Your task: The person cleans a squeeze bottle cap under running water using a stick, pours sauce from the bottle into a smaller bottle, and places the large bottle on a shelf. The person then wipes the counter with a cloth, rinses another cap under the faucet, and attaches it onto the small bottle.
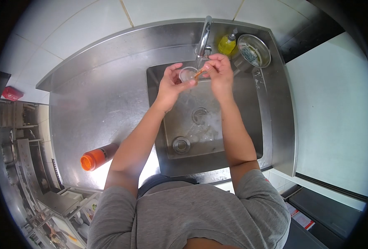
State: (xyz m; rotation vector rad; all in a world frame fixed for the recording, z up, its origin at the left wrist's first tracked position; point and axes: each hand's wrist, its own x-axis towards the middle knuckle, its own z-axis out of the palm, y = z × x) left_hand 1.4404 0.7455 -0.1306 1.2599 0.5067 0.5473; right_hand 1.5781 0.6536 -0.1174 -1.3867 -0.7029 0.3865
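Grey shirt (192, 211) — steel sink (172, 128), tiles (88, 35)

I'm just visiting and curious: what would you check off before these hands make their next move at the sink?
1. Clear cup held by the left hand: ok.
2. Orange-brown piece in the fingers of the right hand, at the cup: ok; what it is, cannot tell.
3. Both hands over the sink: ok.
4. Water running from the faucet: cannot tell.
5. Yellow bottle upright beside the faucet: ok.
6. Orange bottle away from both hands: ok.
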